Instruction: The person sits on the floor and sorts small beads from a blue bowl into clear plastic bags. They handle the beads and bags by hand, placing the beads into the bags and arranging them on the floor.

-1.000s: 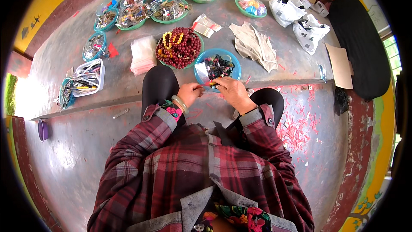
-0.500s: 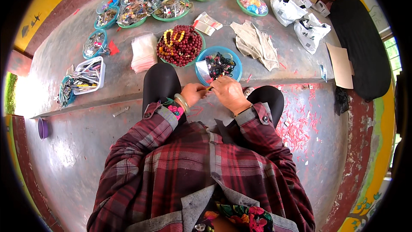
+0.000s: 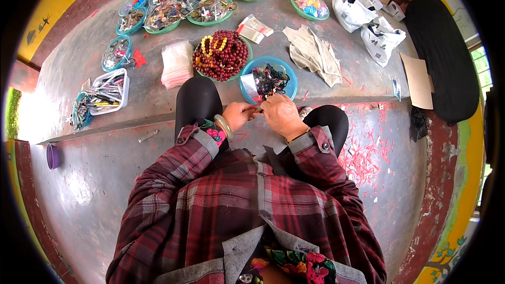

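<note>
- The left hand [image 3: 238, 115] and right hand [image 3: 279, 114] meet fingertip to fingertip, pinching a small item too tiny to identify.
- Just beyond the pinch sits a blue bowl [image 3: 247, 90] of dark trinkets, almost touching the right hand's fingers.
- Beyond and to the left of the grip, a bowl of red beads [image 3: 221, 55] rests beside a stack of clear bags [image 3: 177, 64].
- Beyond and to the right lies a beige cloth [image 3: 314, 52].
- Far left of the hands stands a white tray of tools [image 3: 108, 92].
- A pale bangle [image 3: 223, 125] circles the left wrist.
</note>
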Demonstrator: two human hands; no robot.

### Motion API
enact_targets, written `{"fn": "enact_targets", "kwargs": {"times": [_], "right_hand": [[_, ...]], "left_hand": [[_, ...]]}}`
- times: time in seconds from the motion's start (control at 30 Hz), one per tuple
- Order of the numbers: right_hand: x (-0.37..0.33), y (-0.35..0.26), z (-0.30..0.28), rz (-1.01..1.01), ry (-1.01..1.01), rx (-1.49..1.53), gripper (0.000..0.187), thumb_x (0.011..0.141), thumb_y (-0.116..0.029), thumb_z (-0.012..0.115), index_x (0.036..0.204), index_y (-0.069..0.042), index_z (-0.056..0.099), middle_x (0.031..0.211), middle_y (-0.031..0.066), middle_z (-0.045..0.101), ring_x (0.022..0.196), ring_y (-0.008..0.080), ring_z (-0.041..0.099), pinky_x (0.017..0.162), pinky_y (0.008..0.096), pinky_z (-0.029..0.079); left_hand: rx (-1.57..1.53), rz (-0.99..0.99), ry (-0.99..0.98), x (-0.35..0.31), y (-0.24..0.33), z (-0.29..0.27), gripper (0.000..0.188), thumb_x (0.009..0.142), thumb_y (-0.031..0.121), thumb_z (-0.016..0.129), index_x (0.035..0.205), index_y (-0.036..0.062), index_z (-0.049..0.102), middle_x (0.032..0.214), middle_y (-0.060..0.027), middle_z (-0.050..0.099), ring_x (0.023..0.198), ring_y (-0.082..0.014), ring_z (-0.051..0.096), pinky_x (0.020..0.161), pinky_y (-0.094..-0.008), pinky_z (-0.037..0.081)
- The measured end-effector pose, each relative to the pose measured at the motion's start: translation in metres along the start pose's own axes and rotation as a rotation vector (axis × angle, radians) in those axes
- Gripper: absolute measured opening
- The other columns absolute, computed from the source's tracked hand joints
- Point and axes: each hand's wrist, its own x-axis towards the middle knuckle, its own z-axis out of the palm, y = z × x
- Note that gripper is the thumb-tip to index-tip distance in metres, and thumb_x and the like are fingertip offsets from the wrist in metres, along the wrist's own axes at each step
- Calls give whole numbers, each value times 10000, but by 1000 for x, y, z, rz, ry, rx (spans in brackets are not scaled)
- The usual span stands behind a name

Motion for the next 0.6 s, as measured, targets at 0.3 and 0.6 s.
{"fn": "enact_targets", "kwargs": {"times": [0.3,0.6], "right_hand": [[-3,-1,6,43,-114,53,84,710,-120,526,727,-62,584,748,101,565,785,285,549,693,390,442],[2,-3,2,262,-70,434,139,723,-42,535,861,-51,546,791,135,582,785,312,570,662,385,453]], "left_hand": [[-55,-58,-48,-5,16,1,248,872,119,477,1045,-22,586,927,-87,637,806,-155,618,693,-272,511],[-378,-157,-99,2,0,-1,268,890,143,464,1074,-32,550,929,-92,612,829,-163,605,741,-278,503]]}}
